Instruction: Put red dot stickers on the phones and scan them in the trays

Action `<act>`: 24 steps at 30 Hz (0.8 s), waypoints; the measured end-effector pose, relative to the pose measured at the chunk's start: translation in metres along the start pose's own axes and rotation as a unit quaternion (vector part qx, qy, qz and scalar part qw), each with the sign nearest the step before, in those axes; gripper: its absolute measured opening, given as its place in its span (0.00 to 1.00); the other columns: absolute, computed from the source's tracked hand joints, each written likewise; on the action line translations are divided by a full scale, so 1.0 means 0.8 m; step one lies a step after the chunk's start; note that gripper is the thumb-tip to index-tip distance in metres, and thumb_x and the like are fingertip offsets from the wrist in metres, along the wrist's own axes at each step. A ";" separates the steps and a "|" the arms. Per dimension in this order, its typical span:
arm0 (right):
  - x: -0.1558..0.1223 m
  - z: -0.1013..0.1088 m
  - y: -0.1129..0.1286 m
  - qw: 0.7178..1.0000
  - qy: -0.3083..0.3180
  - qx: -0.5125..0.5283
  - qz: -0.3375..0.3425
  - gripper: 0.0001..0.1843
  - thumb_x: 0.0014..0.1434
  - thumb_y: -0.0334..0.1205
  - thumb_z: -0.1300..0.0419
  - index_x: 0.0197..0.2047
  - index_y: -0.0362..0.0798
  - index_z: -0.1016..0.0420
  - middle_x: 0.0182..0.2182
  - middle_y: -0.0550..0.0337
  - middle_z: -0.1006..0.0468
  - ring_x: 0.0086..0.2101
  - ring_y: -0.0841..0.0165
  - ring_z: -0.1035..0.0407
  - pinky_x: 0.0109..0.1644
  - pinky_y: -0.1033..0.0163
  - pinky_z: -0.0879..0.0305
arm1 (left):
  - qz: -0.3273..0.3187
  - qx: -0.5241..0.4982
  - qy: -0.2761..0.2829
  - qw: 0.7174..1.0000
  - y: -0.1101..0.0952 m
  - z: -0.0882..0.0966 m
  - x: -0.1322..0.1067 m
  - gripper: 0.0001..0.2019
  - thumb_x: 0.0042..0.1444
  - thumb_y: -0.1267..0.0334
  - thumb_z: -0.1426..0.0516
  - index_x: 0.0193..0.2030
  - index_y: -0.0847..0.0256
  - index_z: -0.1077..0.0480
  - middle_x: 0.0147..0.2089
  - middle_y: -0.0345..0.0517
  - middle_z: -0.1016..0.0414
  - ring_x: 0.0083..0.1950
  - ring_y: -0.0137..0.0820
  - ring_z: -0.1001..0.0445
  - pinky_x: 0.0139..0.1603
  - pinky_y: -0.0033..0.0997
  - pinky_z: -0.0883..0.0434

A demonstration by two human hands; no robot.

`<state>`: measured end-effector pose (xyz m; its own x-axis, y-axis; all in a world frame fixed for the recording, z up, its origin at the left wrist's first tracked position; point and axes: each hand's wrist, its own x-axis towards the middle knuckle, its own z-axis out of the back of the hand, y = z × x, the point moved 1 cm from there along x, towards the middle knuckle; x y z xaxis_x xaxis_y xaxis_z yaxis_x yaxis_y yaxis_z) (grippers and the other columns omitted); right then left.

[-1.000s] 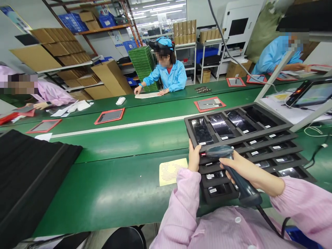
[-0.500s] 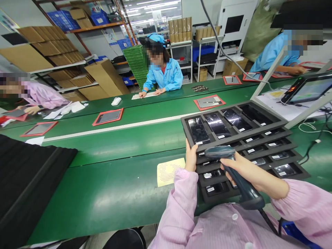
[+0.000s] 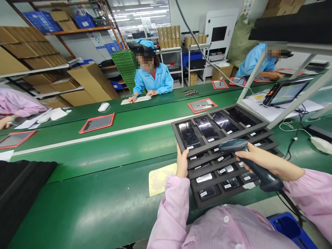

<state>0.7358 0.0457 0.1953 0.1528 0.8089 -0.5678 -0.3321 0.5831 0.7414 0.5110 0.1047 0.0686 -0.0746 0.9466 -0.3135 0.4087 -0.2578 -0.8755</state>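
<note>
My right hand (image 3: 250, 157) is closed around the handle of a dark barcode scanner (image 3: 259, 171), whose head hangs over the front edge of a stack of trays. My left hand (image 3: 182, 162) grips the front left corner of the top tray (image 3: 220, 137), thumb on its rim. That dark grey foam tray has several pockets holding black phone screens (image 3: 206, 128), each with a small white label at its near end. Beneath it, staggered lower trays (image 3: 194, 193) show more labelled screens. A yellow sheet with printed dots (image 3: 160, 179) lies left of my left hand.
A green workbench (image 3: 103, 207) carries red-edged pads (image 3: 97, 122) on its far side. Black sheeting (image 3: 23, 193) covers the left. A tablet screen (image 3: 287, 92) and cables stand at the right by a metal frame. Co-workers sit across and beside the bench. A blue bin (image 3: 287, 226) is below.
The view has turned to the right. My right hand has carried the scanner rightward along the tray's front edge. My left hand still holds the tray's corner.
</note>
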 end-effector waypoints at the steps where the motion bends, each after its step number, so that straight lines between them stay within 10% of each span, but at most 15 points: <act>1: 0.000 0.001 -0.001 1.000 -0.002 0.002 -0.001 0.12 0.54 0.38 0.42 0.37 0.51 0.44 0.24 0.69 0.32 0.15 0.76 0.39 0.16 0.70 0.40 | 0.003 0.000 -0.002 1.000 -0.001 -0.001 -0.001 0.36 0.50 0.64 0.44 0.66 0.52 0.52 0.58 0.44 0.31 0.52 0.32 0.29 0.52 0.31 0.31; 9: 0.014 0.061 -0.004 0.996 -0.082 -0.011 -0.017 0.11 0.55 0.35 0.43 0.38 0.49 0.43 0.27 0.62 0.27 0.15 0.74 0.37 0.15 0.67 0.37 | 0.009 -0.013 -0.017 1.000 -0.007 -0.002 -0.003 0.34 0.49 0.65 0.44 0.64 0.51 0.47 0.55 0.42 0.29 0.51 0.31 0.28 0.51 0.29 0.31; 24: 0.025 0.107 -0.017 0.999 -0.026 -0.012 0.018 0.11 0.55 0.34 0.45 0.36 0.50 0.47 0.22 0.68 0.33 0.15 0.75 0.39 0.15 0.69 0.40 | 0.024 -0.001 -0.071 0.997 -0.017 -0.004 -0.010 0.31 0.49 0.67 0.45 0.62 0.51 0.42 0.48 0.41 0.25 0.38 0.28 0.26 0.36 0.24 0.28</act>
<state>0.8228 0.0607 0.2043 0.1882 0.8328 -0.5205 -0.3605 0.5516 0.7522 0.5093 0.1015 0.0844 -0.1822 0.8961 -0.4047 0.4173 -0.3022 -0.8571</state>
